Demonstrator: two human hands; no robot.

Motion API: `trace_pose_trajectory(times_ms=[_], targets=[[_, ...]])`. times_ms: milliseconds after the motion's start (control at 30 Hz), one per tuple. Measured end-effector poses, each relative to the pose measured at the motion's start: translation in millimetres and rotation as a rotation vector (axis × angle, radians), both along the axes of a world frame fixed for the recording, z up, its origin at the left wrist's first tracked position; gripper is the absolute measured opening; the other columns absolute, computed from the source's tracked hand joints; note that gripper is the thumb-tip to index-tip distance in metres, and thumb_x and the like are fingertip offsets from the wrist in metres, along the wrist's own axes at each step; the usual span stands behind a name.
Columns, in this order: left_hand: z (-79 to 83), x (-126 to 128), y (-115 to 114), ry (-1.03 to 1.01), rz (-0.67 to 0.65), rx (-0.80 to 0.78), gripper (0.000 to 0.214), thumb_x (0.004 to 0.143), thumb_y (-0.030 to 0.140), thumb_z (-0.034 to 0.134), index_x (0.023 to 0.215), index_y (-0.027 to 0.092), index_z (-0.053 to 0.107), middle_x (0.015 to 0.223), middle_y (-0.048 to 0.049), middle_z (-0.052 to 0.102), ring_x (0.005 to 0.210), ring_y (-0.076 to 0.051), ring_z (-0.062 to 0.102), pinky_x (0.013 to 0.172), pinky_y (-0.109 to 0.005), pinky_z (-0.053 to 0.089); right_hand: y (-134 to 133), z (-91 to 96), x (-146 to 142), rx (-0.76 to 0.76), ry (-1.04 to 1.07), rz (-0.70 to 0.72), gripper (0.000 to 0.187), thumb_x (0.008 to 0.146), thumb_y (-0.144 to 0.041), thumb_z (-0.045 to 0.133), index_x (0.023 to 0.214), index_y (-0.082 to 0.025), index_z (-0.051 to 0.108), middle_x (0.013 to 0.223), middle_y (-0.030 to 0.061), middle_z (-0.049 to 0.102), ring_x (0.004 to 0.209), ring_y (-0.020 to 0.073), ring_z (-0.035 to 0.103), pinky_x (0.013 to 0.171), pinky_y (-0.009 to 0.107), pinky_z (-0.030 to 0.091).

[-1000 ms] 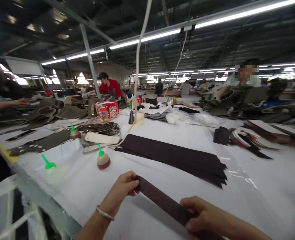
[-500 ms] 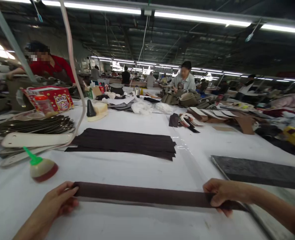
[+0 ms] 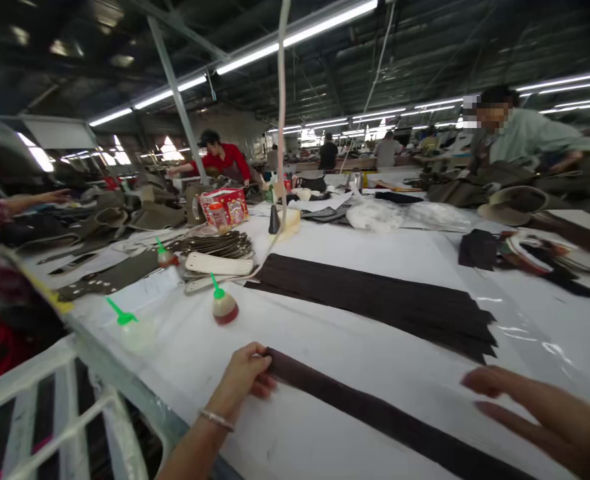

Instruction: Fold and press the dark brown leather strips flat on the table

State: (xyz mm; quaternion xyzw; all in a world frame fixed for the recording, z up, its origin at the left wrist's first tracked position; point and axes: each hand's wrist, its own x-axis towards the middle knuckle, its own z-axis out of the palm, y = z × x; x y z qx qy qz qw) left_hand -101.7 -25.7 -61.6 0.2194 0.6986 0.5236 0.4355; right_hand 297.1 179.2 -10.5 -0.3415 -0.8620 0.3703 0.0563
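A long dark brown strip [image 3: 375, 413] lies flat on the white table [image 3: 335, 347], running from lower centre toward the lower right. My left hand [image 3: 245, 377] pinches its left end between thumb and fingers, a bracelet on the wrist. My right hand [image 3: 519, 407] hovers above the strip's right part with fingers stretched out, holding nothing. Beyond the strip lies a row of several similar dark strips [image 3: 379, 300], side by side.
Glue bottles with green nozzles [image 3: 223, 305] [image 3: 129, 327] stand to the left, near stacked leather pieces [image 3: 215, 247] and a red box [image 3: 225, 207]. A hose [image 3: 281, 113] hangs over the table. Other people work at the far side and at the left edge.
My right hand has let go of the strip's right end and lifted off it with fingers spread. The left hand keeps its hold. The view has swung back to the left.
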Motion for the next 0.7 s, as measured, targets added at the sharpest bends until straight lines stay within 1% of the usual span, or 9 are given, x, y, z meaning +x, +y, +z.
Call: trace_pose_trajectory(times_ms=[167,233,300,433,500,533,600,667,700], targets=[[-7.2,1,-4,-0.007,-0.004,0.026,0.047,0.058,0.053,0.068,0.081,0.019,0.046,0.065,-0.0038,0.065,0.050,-0.016,0.061,0.038,-0.021,0.044,-68,-15.0,-162,0.187,0.095,0.130,0.035,0.089,-0.035,0.052,0.121,-0.023,0.059,0.121,0.0093,0.059,0.112,0.0246,0.054,0.098,0.039,0.038],[-8.1,3,-6,0.005,-0.017,0.032,0.045,0.061,0.054,0.065,0.083,0.019,0.045,0.066,-0.0033,0.064,0.050,-0.016,0.062,0.039,-0.022,0.045,-89,-19.6,-214,0.180,0.062,0.158,0.035,0.088,-0.029,0.054,0.122,-0.021,0.058,0.116,0.0079,0.062,0.107,0.0232,0.055,0.093,0.037,0.039],[-9.1,3,-8,0.033,-0.025,0.040,0.042,0.064,0.053,0.061,0.084,0.019,0.046,0.067,-0.0027,0.063,0.052,-0.016,0.062,0.040,-0.022,0.045,-100,-23.6,-247,0.168,0.039,0.154,0.030,0.085,-0.024,0.056,0.115,-0.021,0.061,0.104,0.0058,0.066,0.097,0.0229,0.058,0.085,0.036,0.040],[-8.3,-2,-13,0.160,-0.029,0.035,0.034,0.070,0.049,0.056,0.084,0.018,0.050,0.063,-0.0014,0.059,0.050,-0.016,0.058,0.036,-0.023,0.042,-107,-31.9,-269,0.187,0.014,0.120,0.017,0.080,-0.013,0.057,0.093,-0.020,0.066,0.090,0.0032,0.067,0.089,0.0229,0.058,0.076,0.034,0.035],[-4.7,-4,-20,0.276,-0.002,0.042,0.031,0.074,0.044,0.056,0.091,0.018,0.054,0.072,-0.0035,0.061,0.055,-0.017,0.058,0.038,-0.025,0.045,-107,-35.5,-271,0.204,0.010,0.104,0.017,0.079,-0.010,0.056,0.089,-0.020,0.065,0.088,0.0021,0.066,0.088,0.0222,0.057,0.075,0.034,0.032],[-2.3,-4,-23,0.331,0.024,0.053,0.030,0.076,0.041,0.056,0.096,0.018,0.055,0.083,-0.0053,0.062,0.062,-0.018,0.059,0.045,-0.028,0.050,-107,-37.0,-272,0.213,0.012,0.099,0.017,0.079,-0.009,0.056,0.089,-0.020,0.064,0.089,0.0016,0.066,0.089,0.0219,0.056,0.075,0.034,0.030],[2.5,-4,-31,0.504,0.036,0.109,0.028,0.083,0.032,0.053,0.108,0.021,0.056,0.106,-0.0078,0.061,0.085,-0.020,0.061,0.070,-0.037,0.056,-108,-39.6,-273,0.227,0.018,0.097,0.016,0.081,-0.010,0.056,0.090,-0.021,0.064,0.091,0.0010,0.065,0.090,0.0217,0.055,0.076,0.034,0.029],[5.2,-2,-38,0.786,-0.119,0.195,0.028,0.089,0.022,0.046,0.114,0.023,0.057,0.116,-0.0073,0.059,0.102,-0.023,0.056,0.091,-0.044,0.050,-108,-42.0,-276,0.235,0.024,0.099,0.016,0.082,-0.011,0.056,0.091,-0.022,0.063,0.092,0.0008,0.064,0.091,0.0213,0.054,0.076,0.034,0.028],[5.4,-1,-40,0.947,-0.249,0.232,0.030,0.091,0.017,0.042,0.116,0.024,0.057,0.117,-0.0068,0.059,0.105,-0.023,0.055,0.093,-0.046,0.048,-108,-43.2,-276,0.237,0.026,0.099,0.016,0.082,-0.011,0.056,0.092,-0.022,0.063,0.093,0.0008,0.064,0.090,0.0211,0.053,0.076,0.034,0.027]])
